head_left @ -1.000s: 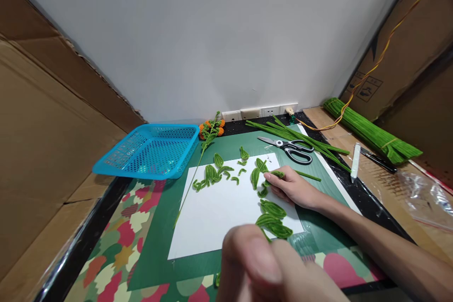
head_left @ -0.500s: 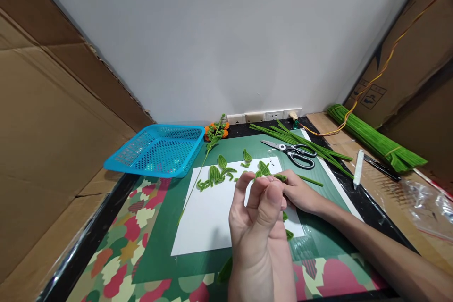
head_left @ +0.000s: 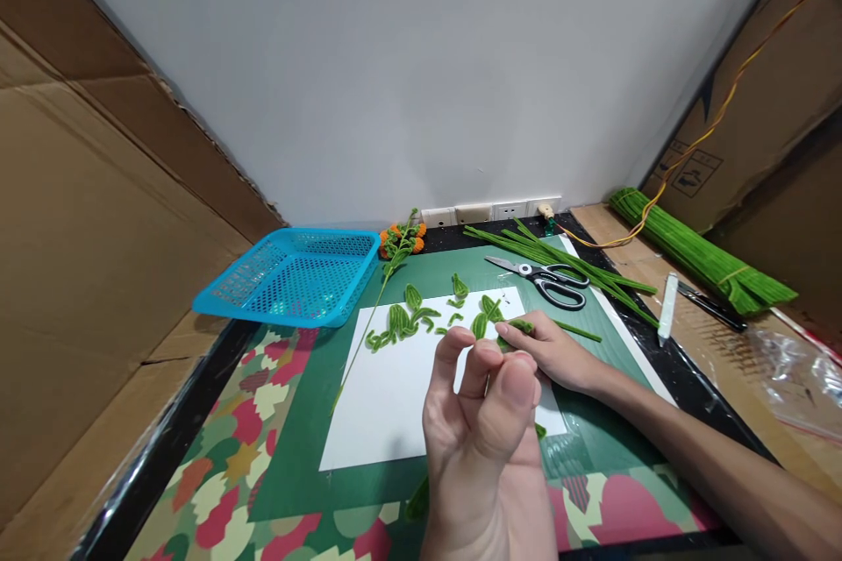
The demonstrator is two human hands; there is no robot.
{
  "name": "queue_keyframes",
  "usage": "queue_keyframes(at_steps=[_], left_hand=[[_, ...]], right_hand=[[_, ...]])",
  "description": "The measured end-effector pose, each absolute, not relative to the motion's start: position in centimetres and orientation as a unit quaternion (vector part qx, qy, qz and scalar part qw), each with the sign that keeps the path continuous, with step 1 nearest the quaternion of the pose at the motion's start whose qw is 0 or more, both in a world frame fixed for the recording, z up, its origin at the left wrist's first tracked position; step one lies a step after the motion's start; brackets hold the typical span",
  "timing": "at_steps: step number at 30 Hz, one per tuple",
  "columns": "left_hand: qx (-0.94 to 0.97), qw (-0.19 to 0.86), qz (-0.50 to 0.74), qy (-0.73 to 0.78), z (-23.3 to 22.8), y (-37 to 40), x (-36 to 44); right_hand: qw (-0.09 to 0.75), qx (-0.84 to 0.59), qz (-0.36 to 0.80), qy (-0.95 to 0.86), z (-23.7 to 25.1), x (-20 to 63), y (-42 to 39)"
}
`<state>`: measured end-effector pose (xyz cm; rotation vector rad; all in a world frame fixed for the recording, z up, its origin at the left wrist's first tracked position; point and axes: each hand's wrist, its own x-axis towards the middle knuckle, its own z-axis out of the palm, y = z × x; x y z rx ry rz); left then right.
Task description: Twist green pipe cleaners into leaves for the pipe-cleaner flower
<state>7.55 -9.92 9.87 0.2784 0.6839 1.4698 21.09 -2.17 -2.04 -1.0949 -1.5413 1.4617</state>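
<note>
From where I stand, the left hand (head_left: 477, 447) is raised close, thumb and fingertips curled towards one another; I can't tell whether they quite meet or pinch anything. Behind it the right hand (head_left: 559, 355) rests on the white paper's (head_left: 372, 421) right side, a green fuzzy leaf (head_left: 523, 326) against its thumb; whether the fingers grip it I can't tell.

A fair amount looks made: looped leaves (head_left: 398, 322) are clustered beyond the left fingertips, off to their left, with small curled bits (head_left: 455, 317) nearer. One more leaf (head_left: 418, 500) shows beside the left wrist. By my reckoning there's plenty left to shape, since straight green stems (head_left: 545, 252) lie beyond the right fingers, past the scissors (head_left: 524, 270), and a thick tied bundle (head_left: 701, 250) sits farther right. An orange flower (head_left: 419, 243) on its stem lies beyond the left fingers.

As for writing, the cardboard box (head_left: 743, 131) right of both hands carries printed symbols (head_left: 690, 175), with print too small to read. I can make out no brand on the scissors.
</note>
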Motion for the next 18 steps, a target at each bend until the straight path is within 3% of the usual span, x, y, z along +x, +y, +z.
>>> queue_keyframes(at_steps=[18], left_hand=[[0.185,0.654,0.666,0.308,10.43,-10.69,6.78]], right_hand=[[0.354,-0.443,0.570,-0.595,-2.01,21.15,-2.38]])
